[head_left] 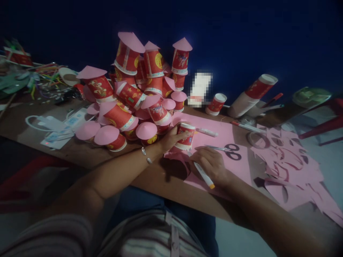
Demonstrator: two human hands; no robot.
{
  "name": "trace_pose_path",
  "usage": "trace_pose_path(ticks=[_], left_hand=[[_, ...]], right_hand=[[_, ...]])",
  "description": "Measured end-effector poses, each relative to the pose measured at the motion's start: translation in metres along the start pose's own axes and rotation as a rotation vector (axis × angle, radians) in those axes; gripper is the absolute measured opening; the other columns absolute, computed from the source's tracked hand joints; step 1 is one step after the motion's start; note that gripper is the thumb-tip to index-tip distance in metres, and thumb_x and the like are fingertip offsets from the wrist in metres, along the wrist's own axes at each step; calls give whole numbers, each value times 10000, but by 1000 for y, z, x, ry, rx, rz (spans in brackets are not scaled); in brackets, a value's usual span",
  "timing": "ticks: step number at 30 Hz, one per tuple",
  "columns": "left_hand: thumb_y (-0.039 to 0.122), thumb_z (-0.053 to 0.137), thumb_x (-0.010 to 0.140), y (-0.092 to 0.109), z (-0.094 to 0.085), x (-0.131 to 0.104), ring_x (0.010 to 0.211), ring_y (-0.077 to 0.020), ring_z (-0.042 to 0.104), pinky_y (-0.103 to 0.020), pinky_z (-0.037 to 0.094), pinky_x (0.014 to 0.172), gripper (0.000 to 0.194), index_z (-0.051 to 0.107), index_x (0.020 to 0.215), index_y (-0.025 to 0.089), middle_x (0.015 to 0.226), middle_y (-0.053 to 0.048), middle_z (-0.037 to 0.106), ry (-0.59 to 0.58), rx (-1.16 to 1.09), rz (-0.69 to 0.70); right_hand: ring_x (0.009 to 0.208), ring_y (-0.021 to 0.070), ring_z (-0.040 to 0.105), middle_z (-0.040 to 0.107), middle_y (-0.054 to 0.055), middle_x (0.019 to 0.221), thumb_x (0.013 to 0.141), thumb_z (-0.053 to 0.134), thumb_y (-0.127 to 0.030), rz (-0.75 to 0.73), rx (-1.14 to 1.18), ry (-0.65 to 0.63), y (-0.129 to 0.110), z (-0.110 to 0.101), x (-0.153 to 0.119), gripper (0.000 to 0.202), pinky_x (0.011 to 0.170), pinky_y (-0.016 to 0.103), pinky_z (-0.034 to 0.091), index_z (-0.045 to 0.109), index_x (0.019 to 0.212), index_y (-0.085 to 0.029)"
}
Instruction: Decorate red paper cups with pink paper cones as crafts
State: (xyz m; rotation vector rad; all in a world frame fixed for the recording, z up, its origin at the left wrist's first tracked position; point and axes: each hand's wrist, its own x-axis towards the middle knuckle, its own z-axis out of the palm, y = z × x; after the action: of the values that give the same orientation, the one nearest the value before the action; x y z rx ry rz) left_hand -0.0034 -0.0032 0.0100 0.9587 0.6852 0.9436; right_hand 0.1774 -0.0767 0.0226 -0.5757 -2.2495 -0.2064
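Note:
My left hand (174, 138) is closed round a red paper cup (187, 140) that stands on pink paper (225, 126). In my right hand (210, 162) is a white marker (204, 175) with an orange end pointing toward me; its other end, near the foot of the cup, is hard to make out. Black-handled scissors (232, 152) lie on the paper just beyond my right hand. Behind the cup lies another white marker (207, 132). A torn or cut edge of pink paper shows under my wrists.
Several red cups with pink cone tops (153, 107) are piled at the left. Pink paper scraps (291, 160) and a tape roll (259, 140) lie at the right. A stack of cups (252, 94) leans behind. A power strip (63, 130) is at the left.

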Motion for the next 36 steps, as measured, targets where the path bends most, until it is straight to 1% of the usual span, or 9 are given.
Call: trace_pose_path(ticks=[6,12,16,21,25,29,33,36], left_hand=[[386,856,702,-3,-2,2,852,-166,624,-313,511,777,497,593,1076,189,936,-5,650,1,33,39],[396,853,707,-5,-3,3,844,-162,626,-318,517,769,511,568,1078,190,946,-4,641,-4,22,19],[393,860,702,-6,-3,3,839,-160,622,-315,517,756,518,565,1078,194,942,1,638,-3,15,18],[383,854,716,-5,-2,2,852,-160,620,-313,511,765,518,570,1106,193,954,-2,637,4,18,22],[380,853,724,-6,-3,3,862,-155,620,-307,507,778,521,572,1117,187,966,-6,642,-6,25,36],[391,852,723,-8,-5,5,868,-158,624,-321,507,806,514,580,1110,188,970,-10,650,-1,38,40],[376,847,733,-8,-5,4,878,-157,622,-326,505,828,503,586,1119,188,987,-16,652,-4,47,52],[372,849,731,-6,-4,3,878,-156,621,-315,507,814,499,584,1111,185,977,-10,647,0,40,57]], right_hand=[[707,174,654,678,18,734,899,641,-89,16,6,-16,-1,-3,3,115,747,332,574,604,946,-187],[705,188,650,667,40,723,906,630,-81,8,-20,-5,0,-3,5,93,673,320,543,609,941,-164],[704,183,644,674,38,734,925,608,-84,14,-37,-8,0,-4,7,98,670,314,541,608,953,-178],[706,170,630,667,34,737,932,604,-77,24,-46,-8,0,-3,7,105,666,301,535,619,916,-179],[714,183,641,672,48,739,935,599,-82,22,-37,-15,0,-2,6,78,672,312,532,617,947,-157],[707,182,642,675,46,744,953,570,-93,19,-31,-31,1,-1,5,87,659,307,525,609,971,-168],[716,187,649,680,49,753,942,565,-76,14,-14,-28,3,1,3,113,671,309,534,605,999,-165],[733,193,653,686,61,764,927,568,-54,16,-23,-25,4,2,2,122,691,317,546,607,992,-151]])
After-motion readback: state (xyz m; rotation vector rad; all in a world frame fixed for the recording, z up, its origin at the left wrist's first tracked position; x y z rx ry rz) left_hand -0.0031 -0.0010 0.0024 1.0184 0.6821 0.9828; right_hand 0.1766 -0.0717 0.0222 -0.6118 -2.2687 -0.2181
